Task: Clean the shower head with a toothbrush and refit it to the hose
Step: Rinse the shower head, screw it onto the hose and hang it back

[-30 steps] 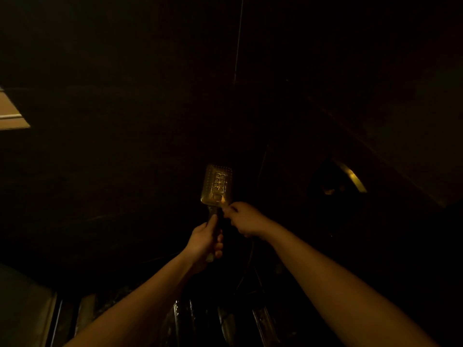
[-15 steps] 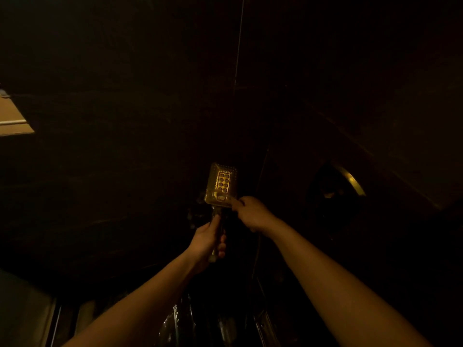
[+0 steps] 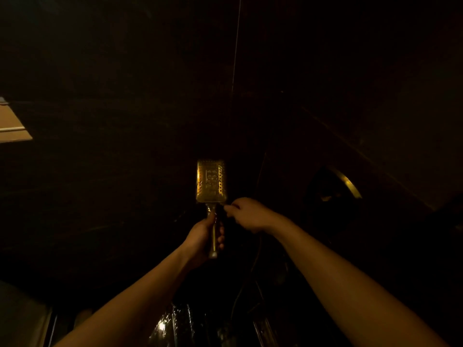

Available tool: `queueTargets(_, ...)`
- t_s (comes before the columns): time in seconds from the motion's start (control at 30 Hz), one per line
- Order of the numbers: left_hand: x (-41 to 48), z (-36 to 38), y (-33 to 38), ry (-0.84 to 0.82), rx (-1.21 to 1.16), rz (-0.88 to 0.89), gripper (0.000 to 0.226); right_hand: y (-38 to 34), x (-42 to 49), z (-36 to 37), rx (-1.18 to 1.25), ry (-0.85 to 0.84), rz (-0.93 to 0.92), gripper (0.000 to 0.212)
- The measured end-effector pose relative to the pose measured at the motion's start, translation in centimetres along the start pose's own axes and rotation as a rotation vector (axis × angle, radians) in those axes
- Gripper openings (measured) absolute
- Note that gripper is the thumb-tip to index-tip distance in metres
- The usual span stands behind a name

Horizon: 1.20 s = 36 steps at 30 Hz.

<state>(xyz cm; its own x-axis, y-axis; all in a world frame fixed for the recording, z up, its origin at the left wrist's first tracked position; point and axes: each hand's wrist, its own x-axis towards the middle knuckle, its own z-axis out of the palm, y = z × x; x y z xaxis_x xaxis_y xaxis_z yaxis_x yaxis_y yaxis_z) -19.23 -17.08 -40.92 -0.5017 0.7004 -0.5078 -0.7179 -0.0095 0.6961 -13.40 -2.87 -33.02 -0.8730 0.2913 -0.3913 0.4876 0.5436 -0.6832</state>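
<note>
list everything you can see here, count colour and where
shower head: 1, shiny, amber in this light, centre, upright
pale panel: 1, tan, left edge
curved metal rim: 1, brassy, right, in shadow
thin line: 1, pale, down from top centre
glinting surface: 1, dark, bottom centre, too dark to name
left hand: 1, grips the shower head's handle
right hand: 1, fingers curled by the shower head's lower right corner; anything held is too dark to see
</note>
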Motion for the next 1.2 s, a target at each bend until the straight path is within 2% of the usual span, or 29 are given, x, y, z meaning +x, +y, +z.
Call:
queueTargets(0.07, -0.1, 0.0, -0.2, 0.014, -0.029, 0.000, 0.037, -0.7, 0.5, -0.3, 0.013, 0.050, -0.023, 0.028)
queueTargets(0.17, -0.3, -0.5, 0.0, 0.041, -0.048, 0.008, 0.031, -1.1, 1.2, -1.8, 0.058, 0.247, -0.004, 0.030)
queueTargets(0.2, -0.4, -0.7, 0.1, 0.043, -0.041, 0.007, 0.030, -0.9, 1.2, -2.0, 0.054, 0.253, 0.008, 0.030)
queueTargets(0.33, -0.2, -1.3, 0.1, 0.056, 0.024, -0.003, 0.024, -0.8, 0.7, 0.3, 0.007, 0.091, 0.021, 0.028)
queueTargets(0.5, 0.4, -2.8, -0.3, 0.013, 0.108, -0.021, 0.023, -1.4, 1.3, -1.7, 0.050, 0.282, 0.027, 0.035)
queueTargets(0.67, 0.4, -2.7, -0.3, 0.046, 0.227, -0.029, 0.027, -1.3, 0.6, 0.2, 0.041, 0.088, 0.024, 0.028)
queueTargets(0.83, 0.2, -2.0, -0.3, 0.135, 0.309, 0.025, 0.041, -0.9, 1.0, -3.1, 0.090, 0.304, 0.071, 0.033)
queueTargets(0.93, 0.2, -2.3, -0.1, 0.136, 0.332, 0.043, 0.046, 0.3, 0.2, -2.2, 0.041, 0.164, 0.124, 0.032)
queueTargets(1.0, 0.3, -2.2, -0.1, 0.129, 0.328, 0.056, 0.048, -0.3, 0.4, -0.5, 0.014, 0.101, 0.069, 0.030)
queueTargets(1.07, 0.4, -2.1, -0.2, 0.141, 0.311, 0.062, 0.048, -1.1, 1.0, -0.6, 0.030, 0.173, 0.007, 0.032)
queueTargets(1.13, 0.4, -2.3, 0.0, 0.138, 0.313, 0.057, 0.049, -1.2, 1.1, -2.3, 0.029, 0.289, 0.025, 0.033)
queueTargets(1.2, 0.4, -2.5, 0.1, 0.121, 0.313, 0.060, 0.048, -0.2, 0.8, -3.6, 0.003, 0.292, 0.075, 0.032)
